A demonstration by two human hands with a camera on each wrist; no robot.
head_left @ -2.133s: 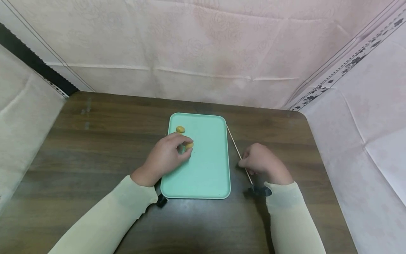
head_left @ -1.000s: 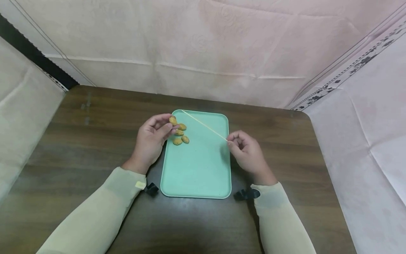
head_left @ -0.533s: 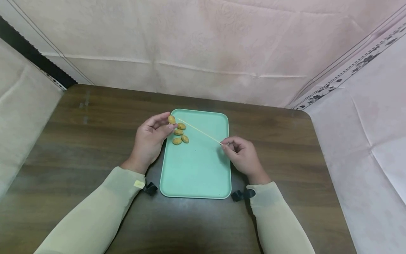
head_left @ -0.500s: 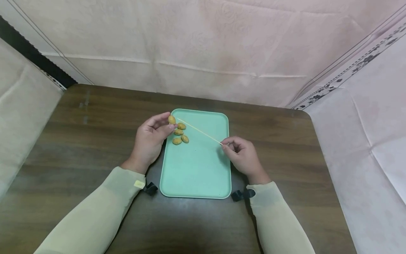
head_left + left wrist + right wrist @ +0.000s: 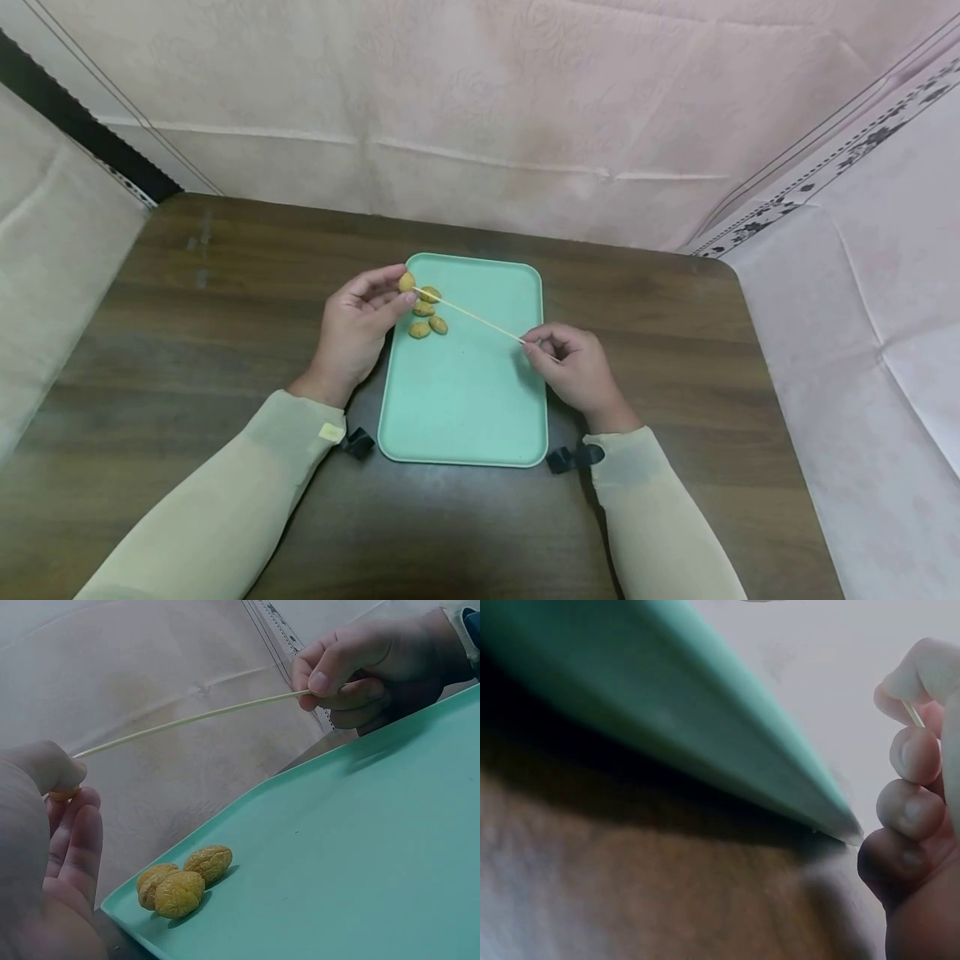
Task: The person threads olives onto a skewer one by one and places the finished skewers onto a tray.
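Note:
My left hand (image 5: 352, 321) pinches a small wrinkled yellow-brown fruit (image 5: 407, 282) between thumb and fingers above the tray's far left corner. In my right hand (image 5: 573, 367) a thin bamboo skewer (image 5: 472, 316) is pinched near its back end, between thumb and forefinger. It slants up leftward across the tray, its tip at the held fruit; whether it has pierced the skin I cannot tell. The left wrist view shows the skewer slightly bowed, with the thumb covering most of that fruit. Several similar fruits (image 5: 208, 862) lie on the light green tray (image 5: 468, 400) beneath the left hand.
The tray lies on a dark wooden table (image 5: 247, 350). Pale patterned cloth (image 5: 480, 108) hangs behind the table and at both sides. Each wrist wears a black strap mount (image 5: 573, 458). In the right wrist view the tray's raised edge (image 5: 765, 727) stands beside the right hand.
The left hand picked a fruit off the tray and lifted it. The right hand raised the skewer from beside the tray and brought its tip to the fruit.

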